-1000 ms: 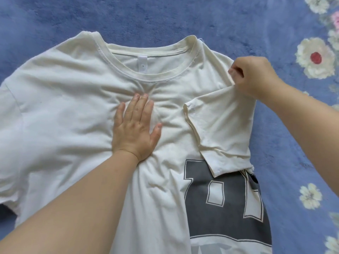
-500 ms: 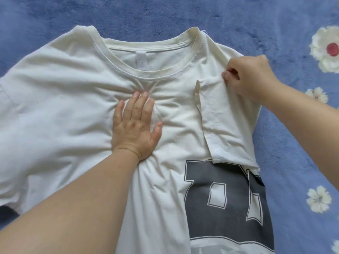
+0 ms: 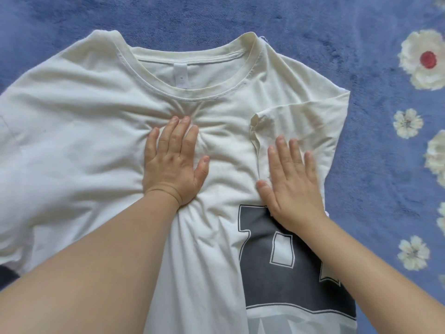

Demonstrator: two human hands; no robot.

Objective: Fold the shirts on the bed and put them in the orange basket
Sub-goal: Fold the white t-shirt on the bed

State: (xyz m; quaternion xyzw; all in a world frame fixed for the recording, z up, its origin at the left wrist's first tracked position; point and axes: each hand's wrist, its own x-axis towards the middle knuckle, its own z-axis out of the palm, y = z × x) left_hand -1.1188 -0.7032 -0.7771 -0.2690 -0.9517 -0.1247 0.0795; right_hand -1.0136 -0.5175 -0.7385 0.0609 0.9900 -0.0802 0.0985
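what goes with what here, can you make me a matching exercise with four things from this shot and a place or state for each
Things
1. left hand
2. right hand
3. neck label
4. red-centred flower

Places or states
A. printed on the blue bed cover, right of the shirt
B. flat on the folded-in sleeve
C. inside the collar, at the back
D. flat on the puckered chest cloth under the collar

Pairs: 1-D, 2-B, 3-C, 4-A
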